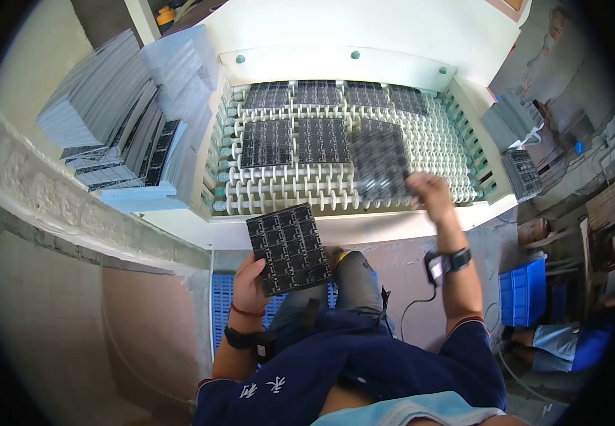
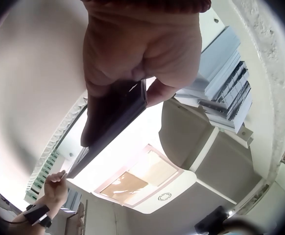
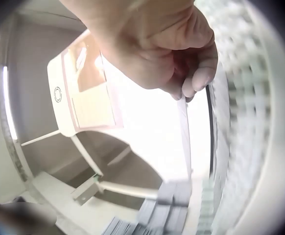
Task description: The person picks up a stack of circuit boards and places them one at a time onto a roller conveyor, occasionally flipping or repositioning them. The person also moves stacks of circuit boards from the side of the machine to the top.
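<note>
My left hand [image 1: 249, 280] grips a black circuit board panel [image 1: 290, 248] by its lower left edge, tilted in front of the roller conveyor's near side. In the left wrist view the panel [image 2: 115, 115] shows edge-on, dark, between thumb and fingers. At the front right of the rollers, my right hand [image 1: 432, 197] pinches the corner of another circuit board panel [image 1: 382, 160], blurred by motion, over the rollers. The right wrist view has the fingertips [image 3: 201, 78] closed on a thin pale edge [image 3: 184, 132]. More black panels [image 1: 324, 140] lie in rows on the white rollers [image 1: 435, 145].
Stacks of pale sheets [image 1: 101, 92] with dark panels among them stand left of the conveyor. A smaller stack [image 1: 513, 121] is at its right. The white machine housing [image 1: 364, 28] rises behind. A blue crate [image 1: 523, 291] and another person's legs [image 1: 549, 348] appear at right.
</note>
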A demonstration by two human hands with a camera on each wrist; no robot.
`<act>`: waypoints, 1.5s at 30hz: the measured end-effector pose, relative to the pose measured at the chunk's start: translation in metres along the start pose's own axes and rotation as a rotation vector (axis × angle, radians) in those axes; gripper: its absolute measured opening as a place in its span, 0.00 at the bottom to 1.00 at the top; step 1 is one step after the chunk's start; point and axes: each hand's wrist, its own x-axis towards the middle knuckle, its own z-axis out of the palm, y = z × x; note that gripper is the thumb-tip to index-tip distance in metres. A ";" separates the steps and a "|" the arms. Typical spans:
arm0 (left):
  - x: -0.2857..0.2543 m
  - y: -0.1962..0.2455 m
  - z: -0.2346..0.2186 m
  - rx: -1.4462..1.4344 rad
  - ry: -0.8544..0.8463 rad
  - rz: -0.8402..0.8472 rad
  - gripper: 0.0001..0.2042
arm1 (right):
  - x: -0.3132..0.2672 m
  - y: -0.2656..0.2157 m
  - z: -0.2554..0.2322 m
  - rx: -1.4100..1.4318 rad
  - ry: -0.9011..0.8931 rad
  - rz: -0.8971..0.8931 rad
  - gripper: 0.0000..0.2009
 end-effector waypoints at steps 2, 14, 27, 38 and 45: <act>-0.006 0.003 -0.005 -0.024 -0.006 0.017 0.21 | 0.038 0.009 -0.053 -0.087 0.206 -0.099 0.11; -0.019 -0.001 -0.003 0.193 0.077 0.043 0.18 | 0.040 -0.001 -0.042 -0.834 0.297 -0.281 0.13; -0.013 0.000 -0.013 0.226 0.077 0.027 0.17 | -0.077 0.023 0.121 0.128 -0.614 0.184 0.09; -0.042 0.005 -0.036 0.017 -0.076 -0.143 0.23 | -0.011 -0.026 0.180 0.124 -0.382 0.118 0.11; -0.048 0.010 -0.038 0.087 0.013 -0.087 0.21 | 0.008 -0.019 0.181 0.035 -0.300 0.099 0.14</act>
